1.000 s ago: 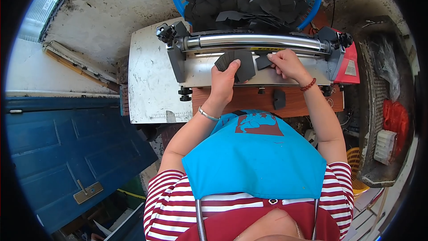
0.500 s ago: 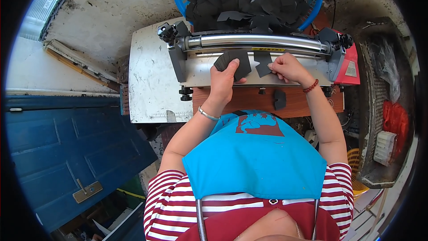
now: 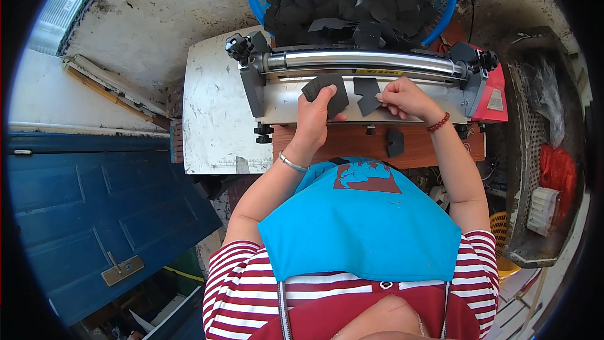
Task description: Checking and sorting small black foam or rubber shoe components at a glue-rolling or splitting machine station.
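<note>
My left hand [image 3: 314, 112] is closed round a fanned stack of black cut pieces [image 3: 336, 96], its thumb pressed on top. To its right, my right hand [image 3: 408, 99] pinches the edge of a single black piece [image 3: 366, 96] with a notched outline. Both hands are over the pale front plate [image 3: 283, 102] of a roller machine, just in front of its shiny metal roller [image 3: 371, 58]. The single piece lies apart from the roller. Its right edge is covered by my fingertips.
Behind the roller stands a blue plastic basket [image 3: 450, 0] heaped with black pieces [image 3: 352, 0]. Another black piece [image 3: 395, 143] lies on the brown tabletop [image 3: 340, 141] before the machine. Dark adjusting knobs [image 3: 238, 46] stick out at the machine's ends. A metal trough [image 3: 525, 214] is at far right.
My right hand has drawn the single black piece slightly left and nearer to me, away from the roller. My left hand keeps its stack in nearly the same place.
</note>
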`<state>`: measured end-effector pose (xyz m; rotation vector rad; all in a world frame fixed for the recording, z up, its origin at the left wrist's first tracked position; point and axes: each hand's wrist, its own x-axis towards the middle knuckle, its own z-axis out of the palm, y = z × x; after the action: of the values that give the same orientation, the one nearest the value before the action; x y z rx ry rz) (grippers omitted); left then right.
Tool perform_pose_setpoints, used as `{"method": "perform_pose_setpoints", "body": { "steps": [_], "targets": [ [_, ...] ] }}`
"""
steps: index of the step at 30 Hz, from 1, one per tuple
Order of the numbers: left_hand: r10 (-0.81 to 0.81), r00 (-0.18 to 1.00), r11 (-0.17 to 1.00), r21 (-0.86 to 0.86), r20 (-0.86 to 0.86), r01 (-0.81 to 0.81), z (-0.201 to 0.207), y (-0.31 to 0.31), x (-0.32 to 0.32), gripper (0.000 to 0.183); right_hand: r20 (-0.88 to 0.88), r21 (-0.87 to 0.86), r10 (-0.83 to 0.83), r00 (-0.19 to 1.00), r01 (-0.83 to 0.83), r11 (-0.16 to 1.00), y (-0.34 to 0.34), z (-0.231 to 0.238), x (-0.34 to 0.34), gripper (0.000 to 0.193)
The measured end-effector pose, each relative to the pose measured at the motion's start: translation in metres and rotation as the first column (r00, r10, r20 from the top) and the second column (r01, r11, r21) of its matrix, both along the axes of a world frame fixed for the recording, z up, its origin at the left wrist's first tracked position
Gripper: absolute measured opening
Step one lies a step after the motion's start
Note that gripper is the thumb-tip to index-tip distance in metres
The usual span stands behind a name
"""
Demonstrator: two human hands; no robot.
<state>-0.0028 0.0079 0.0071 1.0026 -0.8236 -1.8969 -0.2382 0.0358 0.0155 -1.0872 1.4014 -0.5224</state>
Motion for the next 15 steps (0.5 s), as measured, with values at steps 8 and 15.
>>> {"method": "perform_pose_setpoints", "body": {
  "steps": [8,15],
  "targets": [
    [-0.021,0.995,1.000,-0.018,0.095,0.022,0.002,0.004,-0.015,0.022,-0.061,-0.206,-0.150,0.987,0.135,0.969,0.005,-0.002,0.034,0.041],
    [-0.017,1.000,0.999,0.035,0.015,0.017,0.003,0.001,-0.007,0.023,0.089,-0.176,-0.013,0.996,0.029,0.984,0.011,-0.001,0.026,0.032]
  ]
}}
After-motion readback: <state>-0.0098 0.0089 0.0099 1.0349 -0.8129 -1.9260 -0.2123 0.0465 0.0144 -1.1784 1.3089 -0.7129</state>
